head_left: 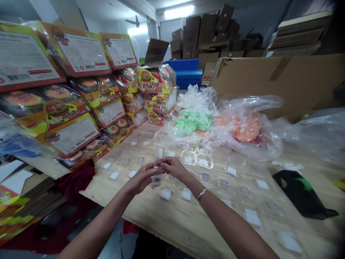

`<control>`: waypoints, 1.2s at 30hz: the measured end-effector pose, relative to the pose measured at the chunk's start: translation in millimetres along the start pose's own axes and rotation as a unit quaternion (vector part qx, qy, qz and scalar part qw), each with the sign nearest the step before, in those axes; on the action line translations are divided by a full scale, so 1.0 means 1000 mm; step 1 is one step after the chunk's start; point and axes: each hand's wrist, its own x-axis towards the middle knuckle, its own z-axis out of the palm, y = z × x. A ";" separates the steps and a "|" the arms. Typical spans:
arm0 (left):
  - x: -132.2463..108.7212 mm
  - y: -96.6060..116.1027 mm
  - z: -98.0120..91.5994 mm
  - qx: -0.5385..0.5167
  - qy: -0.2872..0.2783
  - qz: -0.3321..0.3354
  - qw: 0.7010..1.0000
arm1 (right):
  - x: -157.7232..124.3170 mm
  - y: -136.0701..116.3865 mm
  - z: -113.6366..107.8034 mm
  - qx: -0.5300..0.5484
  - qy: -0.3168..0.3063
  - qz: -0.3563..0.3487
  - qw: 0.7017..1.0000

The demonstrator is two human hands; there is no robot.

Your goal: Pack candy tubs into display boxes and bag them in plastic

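Note:
Near the middle of the wooden table, my left hand and my right hand meet around a clear plastic container. My left fingers grip its left side, and my right fingers pinch it from the right, next to the left fingertips. The container is upright and partly blurred. Around my hands lie several clear plastic containers in rows, many with white labels on them. Behind them are a clear bag of green pieces and a clear bag of orange pieces.
Stacked burger-print packages stand at the left. A large cardboard box spans the back right. On the table's right side lies a black tape dispenser with green tape. Dark red cloth hangs at the left edge.

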 end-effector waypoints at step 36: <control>0.101 0.022 -0.075 0.502 0.261 0.007 0.825 | 0.137 -0.011 -0.120 0.251 0.181 -0.027 0.951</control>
